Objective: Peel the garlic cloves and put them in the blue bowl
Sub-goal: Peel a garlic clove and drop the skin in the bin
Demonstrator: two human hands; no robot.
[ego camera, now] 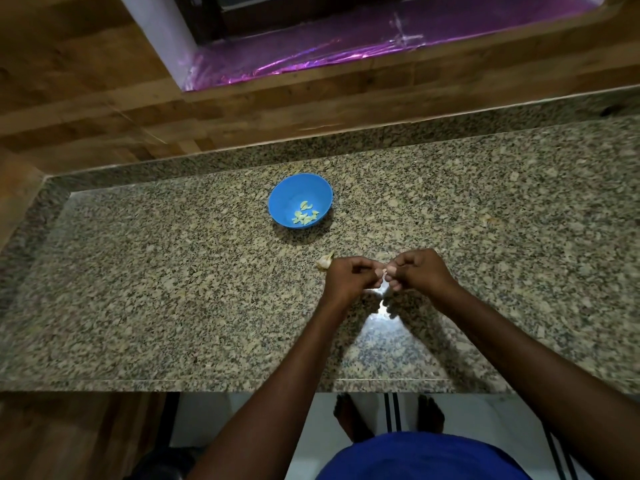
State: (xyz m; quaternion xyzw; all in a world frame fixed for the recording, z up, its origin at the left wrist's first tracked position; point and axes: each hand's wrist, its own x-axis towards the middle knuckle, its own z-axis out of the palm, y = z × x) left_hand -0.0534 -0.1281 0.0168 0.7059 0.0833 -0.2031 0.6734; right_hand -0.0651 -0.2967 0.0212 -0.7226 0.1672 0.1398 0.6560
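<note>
Both sets of fingertips meet over one small garlic clove [383,271], pale and mostly hidden between them. The left hand [349,277] has its fingers curled in, pinching the clove from one side; the right hand [417,270] is curled the same way and pinches it from the other, thumb and forefinger close together. The two hands hover just above the granite counter [173,289], nearly touching each other.

This looks like the peeling step: the skin being worked loose between the nails. How much skin is left on the clove I cannot tell, it is too small and covered.

Just beside the left hand, on its far side, lies a garlic piece [325,262] with its papery skin on, resting on the counter. Further back stands the blue bowl [287,192], well apart from the hands, with several peeled cloves [304,216] lying at its bottom.

Next, I judge, the bared clove must be carried forward to the bowl and dropped in, then the waiting piece taken up.
</note>
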